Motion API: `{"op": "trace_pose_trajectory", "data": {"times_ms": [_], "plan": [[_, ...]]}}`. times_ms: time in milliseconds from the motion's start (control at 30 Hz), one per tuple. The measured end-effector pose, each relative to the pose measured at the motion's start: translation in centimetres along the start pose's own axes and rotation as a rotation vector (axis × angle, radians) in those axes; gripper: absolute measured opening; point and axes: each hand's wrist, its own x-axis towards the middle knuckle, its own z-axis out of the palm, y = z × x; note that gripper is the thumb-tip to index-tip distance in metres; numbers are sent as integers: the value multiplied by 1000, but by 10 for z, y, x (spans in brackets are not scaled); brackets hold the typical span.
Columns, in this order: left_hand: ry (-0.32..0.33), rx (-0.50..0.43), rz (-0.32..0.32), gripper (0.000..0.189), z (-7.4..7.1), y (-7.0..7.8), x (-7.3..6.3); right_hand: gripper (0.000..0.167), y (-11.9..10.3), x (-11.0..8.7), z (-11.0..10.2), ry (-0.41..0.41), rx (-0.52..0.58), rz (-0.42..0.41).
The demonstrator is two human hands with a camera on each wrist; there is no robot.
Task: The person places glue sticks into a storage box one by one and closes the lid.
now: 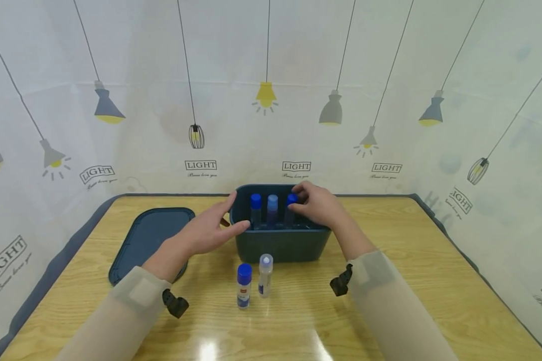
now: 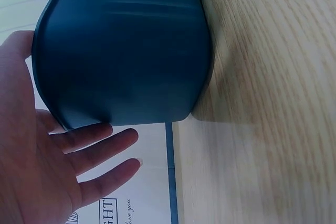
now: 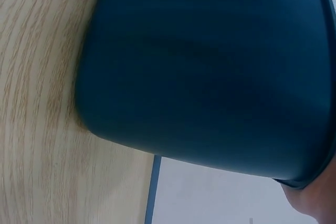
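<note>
A dark blue-green plastic box [image 1: 280, 245] stands at the table's far side, holding three tubes upright in a row. My right hand [image 1: 318, 203] reaches over its right end and pinches the blue cap of the right-hand glue stick [image 1: 291, 199]. Left of that stand a tube with a lighter blue cap [image 1: 272, 203] and another blue-capped glue stick [image 1: 256, 201]. At the box's left end, my left hand [image 1: 210, 228] spreads its fingers, the thumb by the near rim; the left wrist view shows the fingers [image 2: 107, 150] beside the box wall. The right wrist view hides most of the right hand behind the box [image 3: 205, 77].
A dark blue lid [image 1: 151, 235] lies flat on the wooden table [image 1: 388, 311], partly behind the left forearm. In front of the box stand a blue-capped glue stick [image 1: 244, 286] and a clear tube with a white tip [image 1: 265, 276]. A printed cloth backdrop [image 1: 235, 100] rises behind.
</note>
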Motion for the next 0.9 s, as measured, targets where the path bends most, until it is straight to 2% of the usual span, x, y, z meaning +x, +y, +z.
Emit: {"op": "trace_pose_trajectory", "data": {"times_ms": [267, 400, 567, 767, 900], "plan": [[2, 0, 11, 106, 3, -3, 0, 40, 2, -9, -7, 220, 214, -92], [8, 5, 12, 105, 3, -1, 0, 37, -3, -20, -15, 254, 258, -143], [10, 6, 13, 105, 0, -1, -1, 34, -17, -44, -17, 195, 281, -194], [15, 2, 23, 104, 0, -2, 1, 26, -28, -78, -7, 114, 313, -259], [16, 2, 18, 105, 0, 0, 0, 25, -31, -98, 2, 29, 394, -267]]}}
